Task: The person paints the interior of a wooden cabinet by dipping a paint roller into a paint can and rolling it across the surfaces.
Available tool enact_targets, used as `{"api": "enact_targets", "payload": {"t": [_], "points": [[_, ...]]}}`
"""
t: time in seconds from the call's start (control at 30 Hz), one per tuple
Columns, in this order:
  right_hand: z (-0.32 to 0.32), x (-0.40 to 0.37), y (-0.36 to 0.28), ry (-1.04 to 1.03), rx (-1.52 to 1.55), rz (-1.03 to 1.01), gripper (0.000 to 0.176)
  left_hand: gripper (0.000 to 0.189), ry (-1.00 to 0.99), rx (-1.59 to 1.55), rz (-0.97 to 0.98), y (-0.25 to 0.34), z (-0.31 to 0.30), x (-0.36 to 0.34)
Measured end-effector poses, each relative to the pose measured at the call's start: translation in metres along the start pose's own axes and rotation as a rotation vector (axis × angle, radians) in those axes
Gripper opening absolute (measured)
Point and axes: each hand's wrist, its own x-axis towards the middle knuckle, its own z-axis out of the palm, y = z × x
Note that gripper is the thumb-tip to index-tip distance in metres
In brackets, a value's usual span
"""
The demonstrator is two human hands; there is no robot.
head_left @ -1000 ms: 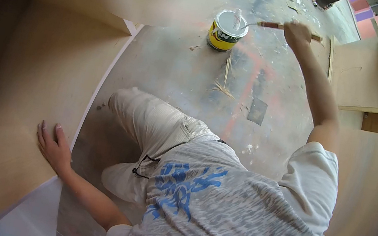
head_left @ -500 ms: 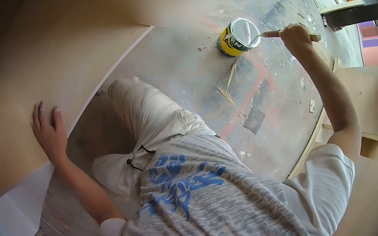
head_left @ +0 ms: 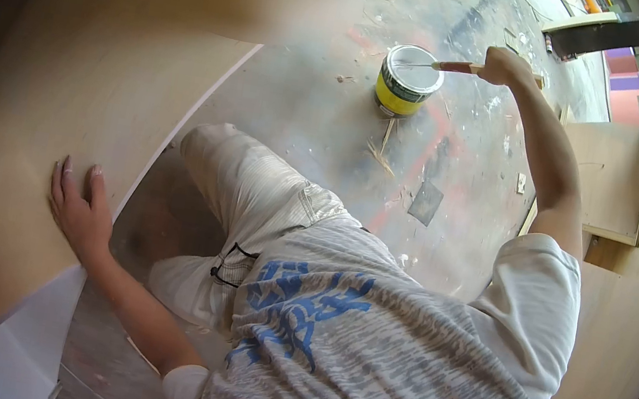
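Observation:
My right hand [head_left: 509,67] is closed around the wooden handle of a putty knife [head_left: 459,67]. Its thin metal end reaches over the rim into a round can [head_left: 399,95] with a yellow and dark label, standing on the floor. Pale grey material shows inside the can. On the other side, my left hand [head_left: 82,214] lies with fingers apart on a large light wooden panel [head_left: 22,177], close to its pale edge. Nothing is held in that hand.
The concrete floor [head_left: 323,125] is stained with paint, with wood splinters [head_left: 381,156] and a dark square piece [head_left: 426,203] on it. Wooden boards [head_left: 603,173] stand at the right. A large blurred pale shape covers the upper left.
My right hand has shifted slightly down, and the knife's metal end now reaches further into the can. The can has turned and sits a little lower in view. My left hand remains on the panel.

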Motion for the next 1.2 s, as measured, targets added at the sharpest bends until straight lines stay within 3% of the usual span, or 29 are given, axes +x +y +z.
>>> {"api": "enact_targets", "payload": {"t": [0.1, 0.2, 0.33, 0.43, 0.5, 0.63, 0.73, 0.83, 0.87, 0.93, 0.97, 1.07, 1.13, 1.2], "points": [[0.037, -0.011, 0.016, 0.003, 0.098, 0.049, 0.034, 0.053, -0.019, -0.017, -0.016, 0.002, -0.001, 0.001], [0.053, -0.038, 0.005, -0.166, 0.216, 0.108, 0.03, 0.053, -0.007, -0.015, -0.014, 0.002, 0.0, -0.001], [0.086, -0.042, -0.007, -0.235, 0.316, 0.124, 0.031, 0.054, -0.013, -0.013, 0.019, -0.001, 0.001, 0.001], [0.122, -0.012, -0.022, -0.201, 0.384, 0.101, 0.041, 0.054, -0.013, -0.011, 0.03, -0.005, 0.003, 0.002], [0.112, -0.017, -0.048, -0.182, 0.426, 0.175, 0.061, 0.054, 0.002, -0.02, 0.048, -0.01, 0.007, 0.0], [0.114, -0.019, -0.058, -0.173, 0.446, 0.159, 0.078, 0.058, -0.014, -0.01, 0.051, -0.009, 0.005, 0.0], [0.112, -0.052, -0.046, -0.177, 0.51, 0.235, 0.055, 0.057, -0.019, -0.012, 0.026, -0.007, 0.004, 0.0], [0.182, -0.058, -0.009, -0.09, 0.579, 0.249, 0.037, 0.055, 0.011, 0.008, 0.051, -0.006, 0.005, -0.003], [0.182, -0.069, -0.006, -0.092, 0.573, 0.257, 0.037, 0.055, -0.004, 0.001, 0.047, -0.008, 0.005, -0.002], [0.172, -0.104, -0.007, -0.299, 0.942, 0.374, 0.032, 0.056, -0.018, -0.012, 0.046, -0.006, 0.005, -0.002], [0.169, -0.113, -0.012, -0.365, 1.079, 0.374, 0.039, 0.056, -0.009, -0.009, 0.054, -0.006, 0.005, -0.002], [0.158, -0.123, -0.027, -0.395, 1.108, 0.409, 0.036, 0.056, 0.001, -0.002, 0.066, -0.009, 0.005, -0.002], [0.183, -0.11, -0.029, -0.463, 1.372, 0.218, 0.031, 0.056, -0.011, -0.005, 0.077, -0.009, 0.008, -0.002], [0.178, -0.105, -0.03, -0.481, 1.378, 0.26, 0.028, 0.056, -0.001, 0.007, 0.055, -0.009, 0.007, -0.002]]}}
